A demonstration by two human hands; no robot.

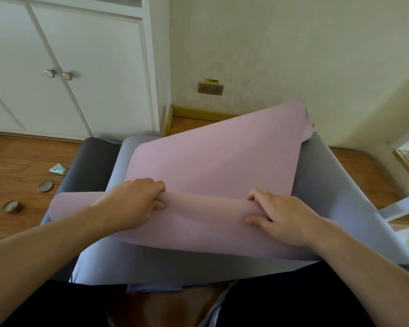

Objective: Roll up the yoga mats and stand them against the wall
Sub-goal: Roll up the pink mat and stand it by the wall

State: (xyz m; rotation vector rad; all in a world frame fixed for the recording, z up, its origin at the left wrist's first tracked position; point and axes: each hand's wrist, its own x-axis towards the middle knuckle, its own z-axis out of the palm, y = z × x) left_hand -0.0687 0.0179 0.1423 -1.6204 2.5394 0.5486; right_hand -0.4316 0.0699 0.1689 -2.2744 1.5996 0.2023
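Observation:
A pink yoga mat (213, 161) lies on top of a lilac-blue mat (321, 185), which overlaps a dark grey mat (87, 161) on the left. The pink mat's near end is folded over into a loose roll across the middle of the view. My left hand (137, 201) grips that fold left of centre, fingers curled over its far edge. My right hand (279, 215) grips it right of centre, fingers tucked into the crease. The pink mat's far right corner curls up toward the wall.
White cabinet doors (57, 74) stand at the back left, with a cream wall (293, 55) and a socket (210, 88) behind the mats. A small teal packet (58, 171) and two round lids (45, 186) lie on the wooden floor at left. My dark-clothed knees fill the bottom edge.

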